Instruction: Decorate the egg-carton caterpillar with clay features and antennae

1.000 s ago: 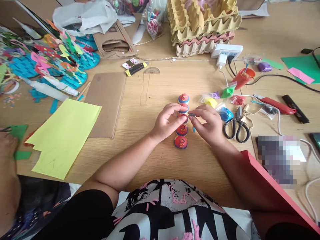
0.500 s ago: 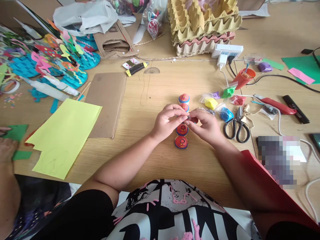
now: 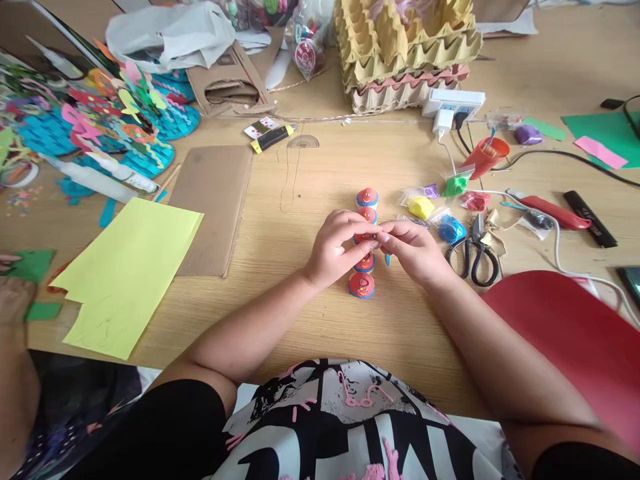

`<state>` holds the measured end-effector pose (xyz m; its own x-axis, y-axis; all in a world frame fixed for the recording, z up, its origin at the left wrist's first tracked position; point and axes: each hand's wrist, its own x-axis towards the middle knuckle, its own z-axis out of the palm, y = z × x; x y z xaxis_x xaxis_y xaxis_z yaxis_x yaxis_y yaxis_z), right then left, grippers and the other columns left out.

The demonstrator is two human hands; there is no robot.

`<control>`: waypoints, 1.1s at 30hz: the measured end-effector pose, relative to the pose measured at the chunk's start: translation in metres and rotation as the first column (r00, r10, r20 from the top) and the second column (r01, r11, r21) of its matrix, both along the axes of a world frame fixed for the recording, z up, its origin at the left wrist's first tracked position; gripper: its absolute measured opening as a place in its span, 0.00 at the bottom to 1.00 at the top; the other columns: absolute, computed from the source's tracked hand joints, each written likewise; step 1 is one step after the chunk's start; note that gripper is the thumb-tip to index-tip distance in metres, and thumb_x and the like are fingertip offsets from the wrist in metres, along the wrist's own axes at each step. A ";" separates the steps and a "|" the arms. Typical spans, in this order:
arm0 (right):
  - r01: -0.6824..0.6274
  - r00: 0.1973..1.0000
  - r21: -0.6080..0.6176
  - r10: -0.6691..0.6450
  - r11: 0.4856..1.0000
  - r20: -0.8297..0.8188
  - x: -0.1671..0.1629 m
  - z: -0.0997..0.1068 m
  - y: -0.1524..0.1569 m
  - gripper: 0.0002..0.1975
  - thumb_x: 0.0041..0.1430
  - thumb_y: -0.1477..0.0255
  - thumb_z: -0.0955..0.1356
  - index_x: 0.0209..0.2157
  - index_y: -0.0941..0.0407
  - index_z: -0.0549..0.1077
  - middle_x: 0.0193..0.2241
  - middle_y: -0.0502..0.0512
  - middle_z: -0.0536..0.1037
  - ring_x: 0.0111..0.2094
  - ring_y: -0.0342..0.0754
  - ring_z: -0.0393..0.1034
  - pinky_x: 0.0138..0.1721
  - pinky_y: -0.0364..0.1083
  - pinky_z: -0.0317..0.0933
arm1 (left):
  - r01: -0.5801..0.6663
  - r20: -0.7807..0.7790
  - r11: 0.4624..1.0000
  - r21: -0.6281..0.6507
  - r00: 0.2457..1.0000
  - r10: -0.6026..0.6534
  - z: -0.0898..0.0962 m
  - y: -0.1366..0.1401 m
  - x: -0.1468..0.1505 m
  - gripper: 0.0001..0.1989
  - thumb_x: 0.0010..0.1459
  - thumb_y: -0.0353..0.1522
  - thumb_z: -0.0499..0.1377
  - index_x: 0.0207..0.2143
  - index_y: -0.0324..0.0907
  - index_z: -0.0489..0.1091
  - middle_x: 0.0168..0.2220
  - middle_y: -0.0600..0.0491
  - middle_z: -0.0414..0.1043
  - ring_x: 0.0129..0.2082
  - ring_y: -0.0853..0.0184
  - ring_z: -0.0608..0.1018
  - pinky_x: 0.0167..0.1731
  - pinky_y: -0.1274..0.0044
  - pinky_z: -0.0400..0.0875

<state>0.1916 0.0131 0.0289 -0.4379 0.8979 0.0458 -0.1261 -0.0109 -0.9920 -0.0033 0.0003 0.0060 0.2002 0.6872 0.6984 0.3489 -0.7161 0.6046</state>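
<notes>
My left hand (image 3: 336,248) and my right hand (image 3: 411,248) meet fingertip to fingertip above a column of small red clay faces with blue rims. Both are closed in a pinch; whatever lies between the fingertips is too small or hidden to make out. A thin blue tip (image 3: 388,259) shows just under my right fingers. The top clay face (image 3: 367,197) and the bottom one (image 3: 361,285) are in plain view, while my fingers partly cover those in the middle.
Right of my hands lie bagged yellow clay (image 3: 421,207), blue clay (image 3: 453,229), black-handled scissors (image 3: 478,257) and a large red sheet (image 3: 565,333). Yellow paper (image 3: 135,273) and cardboard (image 3: 213,207) are at left, near another person's hand (image 3: 15,300). Egg trays (image 3: 407,60) stand behind.
The red sheet beside my right arm now spreads wider and covers the spot where a blurred item showed. My fingertips have shifted slightly, and the blue tip now shows below them.
</notes>
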 end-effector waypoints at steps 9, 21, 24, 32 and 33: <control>-0.105 0.994 -0.114 0.104 0.988 -0.017 0.006 -0.005 0.001 0.20 0.58 0.52 0.78 0.30 0.56 0.81 0.24 0.49 0.75 0.25 0.39 0.62 0.28 0.41 0.58 | -0.018 -0.038 0.998 0.053 0.999 0.020 0.002 0.001 -0.002 0.05 0.65 0.37 0.68 0.40 0.47 0.78 0.39 0.53 0.79 0.43 0.66 0.79 0.47 0.69 0.73; 0.005 0.994 -0.140 -0.021 0.990 -0.110 0.001 -0.007 0.005 0.22 0.49 0.56 0.82 0.33 0.55 0.75 0.28 0.48 0.78 0.25 0.40 0.64 0.27 0.42 0.61 | -0.045 -0.034 0.999 -0.022 0.998 0.044 0.001 0.000 -0.003 0.11 0.65 0.40 0.67 0.47 0.47 0.77 0.43 0.51 0.81 0.45 0.63 0.80 0.50 0.67 0.74; 0.068 0.993 -0.101 -0.076 0.993 -0.085 0.002 -0.008 0.005 0.23 0.53 0.51 0.80 0.32 0.54 0.73 0.24 0.47 0.74 0.24 0.40 0.62 0.25 0.41 0.58 | -0.058 -0.042 0.998 -0.038 0.998 0.056 0.000 0.000 -0.003 0.11 0.65 0.41 0.67 0.46 0.46 0.77 0.42 0.50 0.81 0.45 0.63 0.80 0.49 0.67 0.75; 0.152 0.963 0.181 -0.187 0.972 0.194 0.001 0.000 0.000 0.31 0.65 0.43 0.68 0.22 0.55 0.69 0.18 0.48 0.69 0.21 0.40 0.59 0.24 0.44 0.54 | -0.032 -0.012 0.998 -0.055 0.999 0.032 0.002 -0.001 -0.001 0.10 0.67 0.41 0.65 0.46 0.46 0.78 0.43 0.51 0.81 0.46 0.63 0.80 0.51 0.67 0.73; 0.156 0.953 0.217 -0.205 0.964 0.224 0.000 0.002 -0.001 0.32 0.66 0.42 0.67 0.21 0.55 0.69 0.18 0.48 0.69 0.21 0.40 0.59 0.24 0.44 0.54 | -0.019 -0.011 0.999 -0.049 1.000 0.018 0.002 -0.001 -0.001 0.10 0.67 0.41 0.65 0.46 0.45 0.78 0.42 0.51 0.81 0.45 0.63 0.80 0.51 0.67 0.73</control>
<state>0.1911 0.0120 0.0313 -0.2889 0.9470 0.1405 0.1359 0.1858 -0.9731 -0.0042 -0.0007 0.0079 0.1947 0.7243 0.6615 0.3685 -0.6790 0.6349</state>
